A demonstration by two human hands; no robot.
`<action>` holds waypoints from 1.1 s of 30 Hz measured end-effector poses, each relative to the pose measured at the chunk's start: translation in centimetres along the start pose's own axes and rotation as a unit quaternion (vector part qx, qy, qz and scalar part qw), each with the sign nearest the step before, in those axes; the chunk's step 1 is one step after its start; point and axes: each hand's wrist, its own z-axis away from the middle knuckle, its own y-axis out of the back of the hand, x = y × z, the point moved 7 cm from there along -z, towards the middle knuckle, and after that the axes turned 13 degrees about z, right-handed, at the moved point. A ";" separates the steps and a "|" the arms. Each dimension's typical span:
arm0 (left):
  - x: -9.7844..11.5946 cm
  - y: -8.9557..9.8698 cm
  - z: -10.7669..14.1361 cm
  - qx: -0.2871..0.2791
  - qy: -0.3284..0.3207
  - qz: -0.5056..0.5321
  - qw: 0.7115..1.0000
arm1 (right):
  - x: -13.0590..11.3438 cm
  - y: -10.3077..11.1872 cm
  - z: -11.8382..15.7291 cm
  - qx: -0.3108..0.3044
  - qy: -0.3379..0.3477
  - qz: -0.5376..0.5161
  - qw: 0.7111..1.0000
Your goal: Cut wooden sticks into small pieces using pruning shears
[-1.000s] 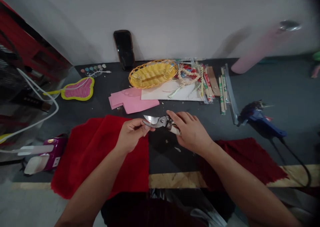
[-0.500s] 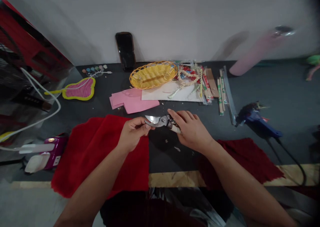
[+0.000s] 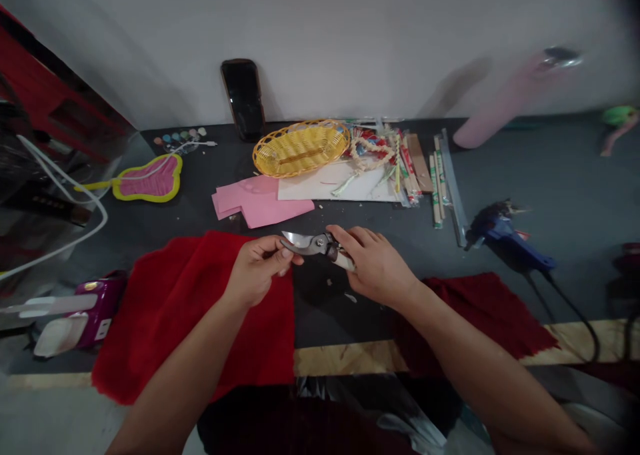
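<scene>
My right hand (image 3: pixel 381 267) is closed around the pale handle of a pair of pruning shears (image 3: pixel 314 244). The metal jaws point left and stand apart, the bright blade above the hooked one. At their tip, my left hand (image 3: pixel 257 268) has its thumb and forefinger pinched together, touching the hooked jaw. Anything small between those fingers is hidden. A bright red cloth (image 3: pixel 185 288) lies under my left hand and forearm. Beneath my right forearm rests a dark red cloth (image 3: pixel 490 308). Small pale scraps (image 3: pixel 351 297) dot the dark table (image 3: pixel 320 321) below the shears.
Behind the hands lie pink sheets (image 3: pixel 260 201), a white sheet (image 3: pixel 310 187), a yellow woven basket (image 3: pixel 300 149) and packaged sticks (image 3: pixel 436 188). A phone (image 3: pixel 244 98) leans on the wall. A blue glue gun (image 3: pixel 513 238) and pink bottle (image 3: pixel 500 111) stand right; a purple power strip (image 3: pixel 103 308) lies left.
The whole view has shifted slightly, so things appear a little further left. Both hands and the shears keep nearly the same pose.
</scene>
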 end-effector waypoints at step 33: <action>-0.8 0.3 -0.1 -0.011 0.021 -0.023 0.999 | 0.5 -0.8 0.0 0.017 0.021 0.003 1.000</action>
